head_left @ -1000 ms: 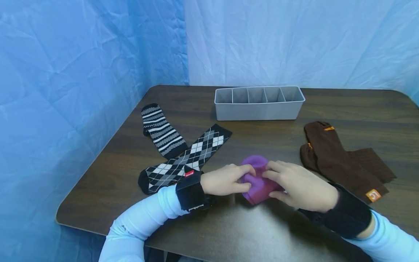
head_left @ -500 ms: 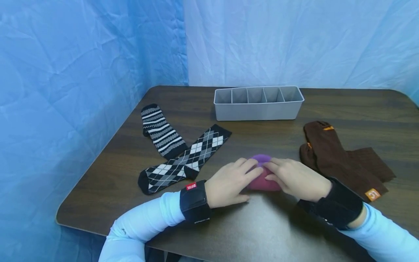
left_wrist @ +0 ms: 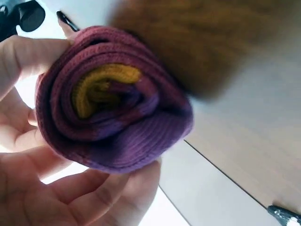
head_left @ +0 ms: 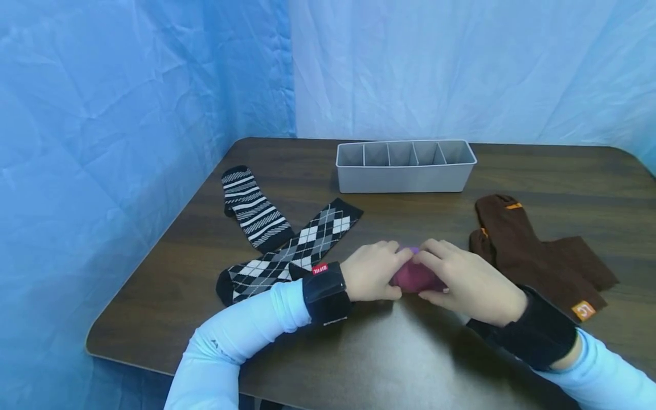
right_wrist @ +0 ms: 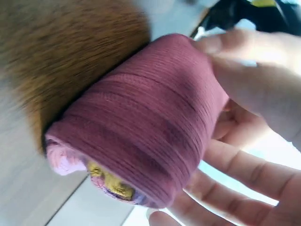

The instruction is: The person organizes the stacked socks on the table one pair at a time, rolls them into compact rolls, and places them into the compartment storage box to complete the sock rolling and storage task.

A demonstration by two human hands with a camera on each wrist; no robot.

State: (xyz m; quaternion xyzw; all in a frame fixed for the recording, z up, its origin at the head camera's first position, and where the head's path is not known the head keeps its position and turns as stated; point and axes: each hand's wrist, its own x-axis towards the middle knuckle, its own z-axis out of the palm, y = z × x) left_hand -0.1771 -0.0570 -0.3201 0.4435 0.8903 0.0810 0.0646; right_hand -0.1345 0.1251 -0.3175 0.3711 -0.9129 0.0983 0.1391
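Both hands hold a rolled-up pair of maroon and purple socks (head_left: 416, 278) at the middle of the table. My left hand (head_left: 373, 272) grips its left end, fingers over the top and thumb at the near side. From the right, my right hand (head_left: 463, 279) grips the other end the same way. In the left wrist view the sock roll (left_wrist: 113, 103) shows a spiral end with a yellow part inside. The right wrist view shows a smooth maroon ribbed cuff wrapped around the roll (right_wrist: 141, 117), with pink and yellow fabric peeking from its end.
Behind the hands stands a grey box (head_left: 405, 179) with several compartments. A striped black-and-white sock (head_left: 256, 210) and an argyle sock (head_left: 307, 239) lie at left. Brown socks (head_left: 533, 256) lie beside the right hand. Blue sheeting (head_left: 154, 114) hangs around the dark wooden table (head_left: 164, 285).
The sock roll's purple part, spread between the hands before, is now mostly covered by maroon. The left hand, stretched over it half a second ago, now grips its left end.
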